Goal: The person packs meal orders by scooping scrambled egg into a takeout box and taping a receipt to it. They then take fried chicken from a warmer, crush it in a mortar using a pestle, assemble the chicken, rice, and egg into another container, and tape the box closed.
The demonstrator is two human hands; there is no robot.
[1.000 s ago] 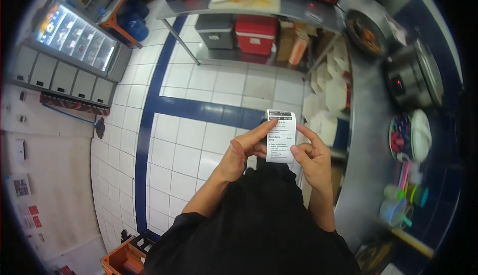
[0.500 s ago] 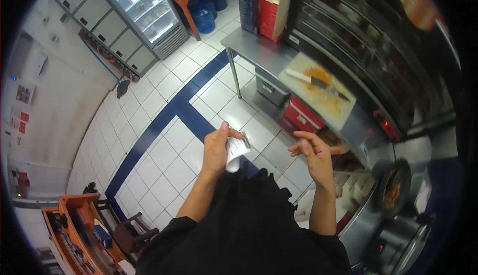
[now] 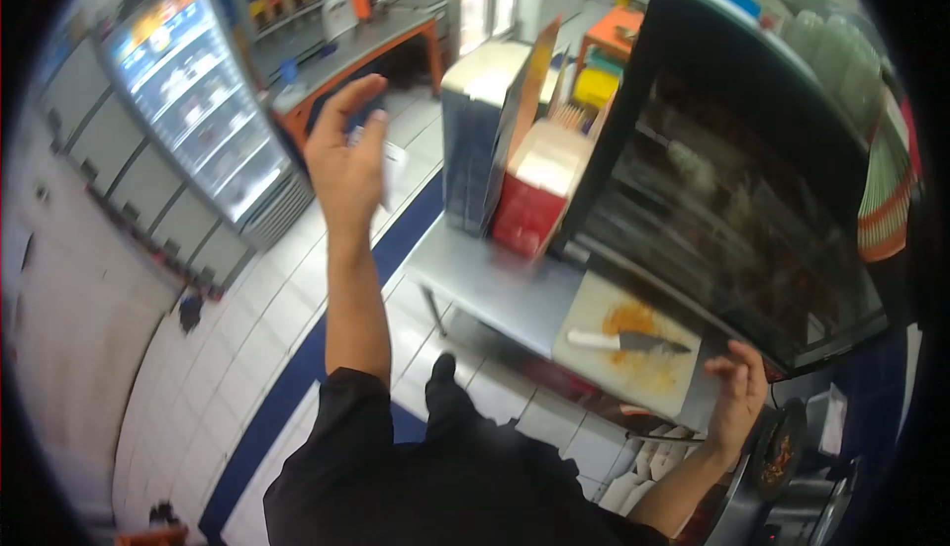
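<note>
Raised out in front, my left hand (image 3: pixel 348 155) holds a white paper slip (image 3: pixel 393 178), most of it hidden behind the thumb and palm. My right hand (image 3: pixel 735 388) is open and holds nothing, its fingers loosely bent, in front of the right end of the steel table. Nearest to it is a white cutting board (image 3: pixel 579 358) with orange-brown stains. A knife (image 3: pixel 594 340) with a white handle lies across the board, its dark blade pointing right.
Behind the board stands a glass-fronted display warmer (image 3: pixel 732 220). A red box (image 3: pixel 524 215) sits on the steel table (image 3: pixel 475 284). A lit drinks fridge (image 3: pixel 188 91) is at left. A pan of food (image 3: pixel 777 457) stands at lower right.
My view has tilted up and I have come closer to the steel table. The left hand has risen with the paper slip; the right hand has moved rightward, near the board.
</note>
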